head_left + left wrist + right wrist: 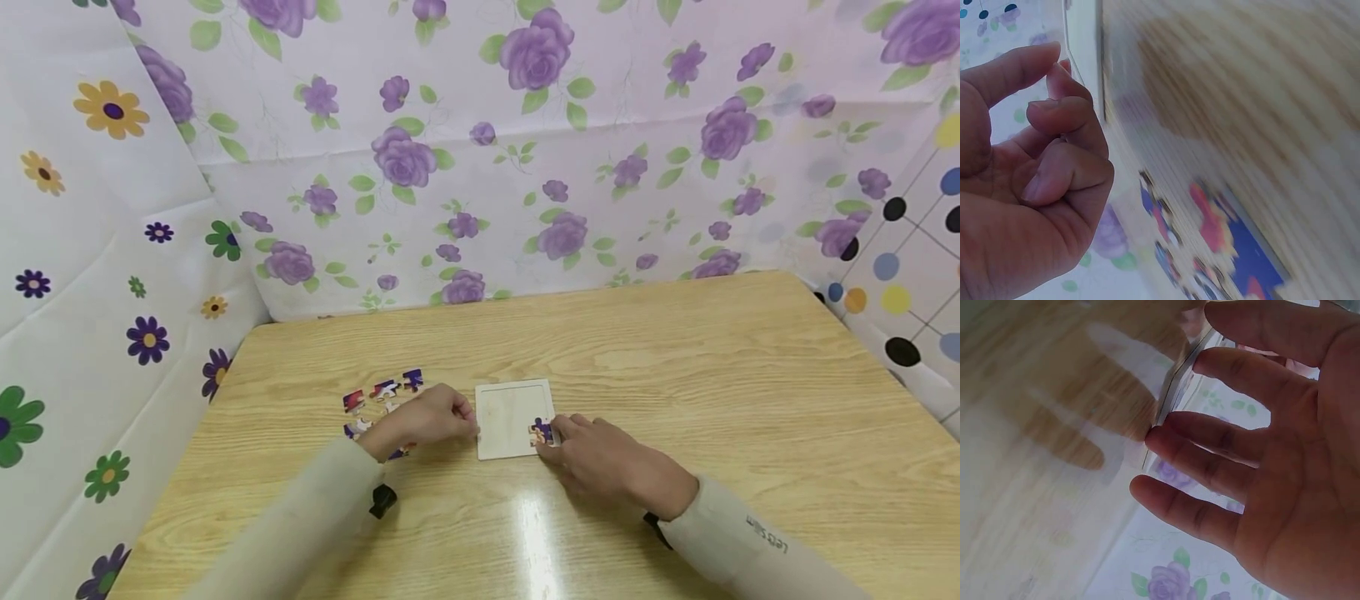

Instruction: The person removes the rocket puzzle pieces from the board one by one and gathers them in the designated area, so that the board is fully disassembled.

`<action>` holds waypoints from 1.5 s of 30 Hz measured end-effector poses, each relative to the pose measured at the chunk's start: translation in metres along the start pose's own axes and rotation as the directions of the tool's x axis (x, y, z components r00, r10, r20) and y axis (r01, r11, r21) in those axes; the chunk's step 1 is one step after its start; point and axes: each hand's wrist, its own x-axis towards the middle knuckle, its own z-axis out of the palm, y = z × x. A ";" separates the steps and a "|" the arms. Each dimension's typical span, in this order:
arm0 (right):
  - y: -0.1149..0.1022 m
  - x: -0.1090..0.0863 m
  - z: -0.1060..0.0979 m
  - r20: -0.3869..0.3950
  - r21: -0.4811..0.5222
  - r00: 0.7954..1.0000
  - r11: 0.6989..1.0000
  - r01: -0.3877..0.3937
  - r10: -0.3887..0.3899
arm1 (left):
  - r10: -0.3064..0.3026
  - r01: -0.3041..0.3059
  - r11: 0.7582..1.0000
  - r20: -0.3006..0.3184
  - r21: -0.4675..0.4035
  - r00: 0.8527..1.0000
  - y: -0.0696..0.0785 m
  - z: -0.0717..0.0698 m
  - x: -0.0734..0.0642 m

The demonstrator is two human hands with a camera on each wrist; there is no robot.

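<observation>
A square, cream-coloured puzzle tray (504, 408) lies on the table between both hands. One jigsaw piece (537, 431), purple and orange, is in its lower right corner. At the tray's left edge my left hand (432, 414) pinches with thumb and forefinger; the other fingers curl toward the palm (1054, 156). My right hand (611, 458) touches the tray's right side near that piece. In the right wrist view its fingers (1204, 459) are stretched out and spread, several tips meeting the tray's edge. The thumb's contact with the piece is partly hidden.
Several loose jigsaw pieces (386, 389) lie on the wooden table (675, 358) left of the tray, some behind my left wrist. Flower-patterned cloth (465, 225) hangs along the back edge, with more cloth at both sides.
</observation>
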 end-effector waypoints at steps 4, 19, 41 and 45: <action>0.000 0.000 0.000 0.004 -0.001 1.000 1.000 -0.006 0.006 | -0.011 0.011 1.000 -0.006 0.009 1.000 0.007 0.007 0.008; 0.002 -0.001 0.003 -0.018 -0.025 0.999 0.999 0.029 -0.029 | -0.033 0.033 0.998 -0.007 0.057 0.999 0.031 0.034 0.038; 0.006 -0.002 0.001 -0.011 -0.003 0.999 0.999 0.045 -0.045 | -0.016 0.021 0.997 -0.061 0.080 0.998 0.038 0.046 0.048; 0.007 -0.004 0.002 0.015 0.037 0.999 0.999 0.036 -0.036 | -0.006 0.012 0.995 -0.061 0.099 0.998 0.039 0.047 0.048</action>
